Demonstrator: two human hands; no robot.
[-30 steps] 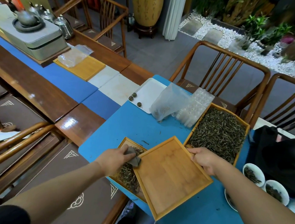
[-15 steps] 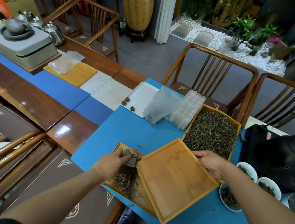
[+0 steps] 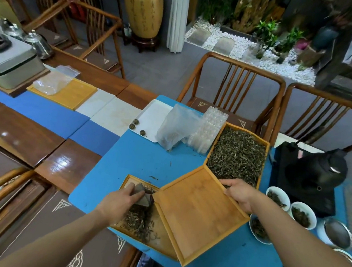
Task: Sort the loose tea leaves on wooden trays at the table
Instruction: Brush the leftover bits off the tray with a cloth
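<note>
An empty bamboo tray (image 3: pixel 198 213) lies tilted over the edge of a lower tray (image 3: pixel 162 240) that holds a pile of loose tea leaves (image 3: pixel 137 220). My left hand (image 3: pixel 119 202) is closed on a small grey scraper (image 3: pixel 142 197) above that pile. At the empty tray's far right corner, my right hand (image 3: pixel 239 194) grips the rim. A third wooden tray (image 3: pixel 264 161), full of tea leaves (image 3: pixel 237 157), sits just beyond it.
Several white bowls (image 3: pixel 301 215) with leaves stand at the right, beside a black device (image 3: pixel 310 177). A white tray (image 3: pixel 150 120) with three tea balls, a plastic bag (image 3: pixel 177 127) and a clear mould (image 3: pixel 209 131) lie further back. Wooden chairs (image 3: pixel 237 85) line the table's far side.
My head has turned, shifting the scene in view. My left hand has drawn the scraper slightly back over the leaf pile. My right hand keeps its hold on the empty tray.
</note>
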